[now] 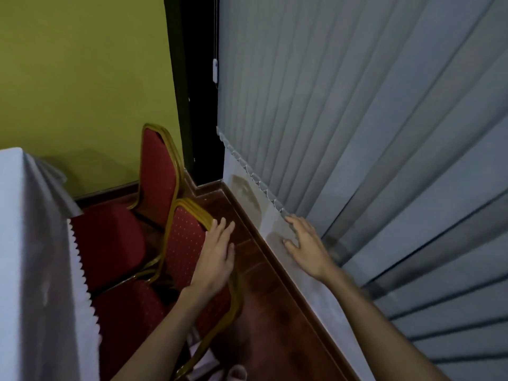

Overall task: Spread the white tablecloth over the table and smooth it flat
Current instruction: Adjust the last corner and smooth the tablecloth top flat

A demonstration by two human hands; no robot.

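The white tablecloth (33,243) covers a table at the far left, its zigzag-cut edge hanging down the side. My left hand (217,254) is stretched out with fingers apart, hovering over the backrest of the nearer red chair (187,237), well to the right of the cloth; I cannot tell if it touches the chair. My right hand (305,246) is also open, fingers spread, held in front of the low white wall strip under the blinds. Neither hand holds anything.
Two red padded chairs with gold frames stand between the table and the wall, the farther chair (156,171) in the corner. Grey vertical blinds (357,119) fill the right side. A yellow-green wall (82,78) stands behind. Dark red floor (275,312) runs along a wooden skirting.
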